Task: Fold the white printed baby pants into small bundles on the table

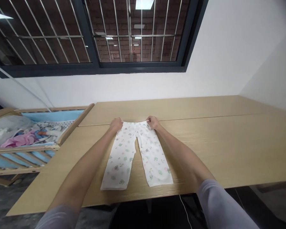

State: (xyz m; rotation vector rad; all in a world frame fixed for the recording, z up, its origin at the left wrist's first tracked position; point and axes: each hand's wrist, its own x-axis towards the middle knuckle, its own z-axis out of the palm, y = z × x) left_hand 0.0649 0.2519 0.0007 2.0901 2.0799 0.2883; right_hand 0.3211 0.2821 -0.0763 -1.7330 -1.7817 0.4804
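Observation:
White pants with small green and grey prints (124, 156) lie flat on the wooden table (216, 146), waistband toward the wall and the two legs spread toward me. My left hand (116, 124) grips the left end of the waistband, fingers closed on the cloth. At the right end of the waistband, my right hand (153, 122) pinches the other corner. The waistband is stretched between both hands. A gap between the legs shows the table beneath.
At the left stands a wooden crib (76, 122) with a blue lining, holding a heap of clothes (26, 138). Behind the table are a white wall (133, 87) and a barred window. A white cable (186, 211) hangs below the front edge.

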